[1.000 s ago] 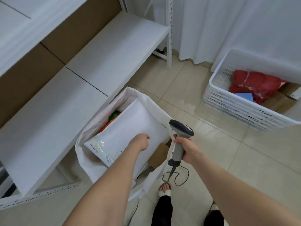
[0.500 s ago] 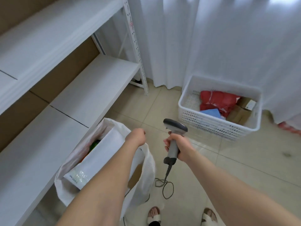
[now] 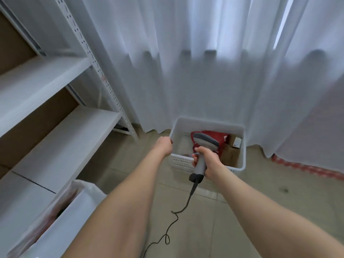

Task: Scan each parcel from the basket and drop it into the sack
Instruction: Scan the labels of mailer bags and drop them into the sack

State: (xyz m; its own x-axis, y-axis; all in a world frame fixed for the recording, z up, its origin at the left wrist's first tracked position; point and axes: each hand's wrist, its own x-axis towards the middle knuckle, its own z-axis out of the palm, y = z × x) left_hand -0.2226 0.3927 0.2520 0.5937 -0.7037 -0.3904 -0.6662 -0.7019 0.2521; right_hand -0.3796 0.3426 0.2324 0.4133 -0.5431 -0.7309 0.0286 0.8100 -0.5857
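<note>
Parcels not yet scanned lie in the basket (image 3: 208,121), which sits on the floor (image 3: 260,198) against the curtain (image 3: 204,71). Inside it a red parcel (image 3: 222,136) lies toward the back and a brown carton (image 3: 229,155) with a pale label leans in the right end. The left end looks bare through the slatted wall.

The left hand (image 3: 164,145) hangs just beside the basket's near left corner with its fingers curled in, holding nothing. The right hand (image 3: 207,162) is wrapped round the grip of the scanner (image 3: 203,142), whose head sits over the red parcel, and the cable (image 3: 178,211) trails down to the floor.

The step in hand looks like fetching the next parcel. The free hand should reach past the rim, spread, and take the red parcel by an edge. It is probably soft and will sag, so it wants lifting flat with its label turned up toward the scanner head. Keeping the cable away from the feet and the basket should avoid a snag.

The sack (image 3: 81,185) stands at the lower left against the shelving (image 3: 55,131), well apart from the basket. A white parcel (image 3: 61,222) fills most of its mouth. Something reddish and dark shows beside it, too blurred to name.
</note>
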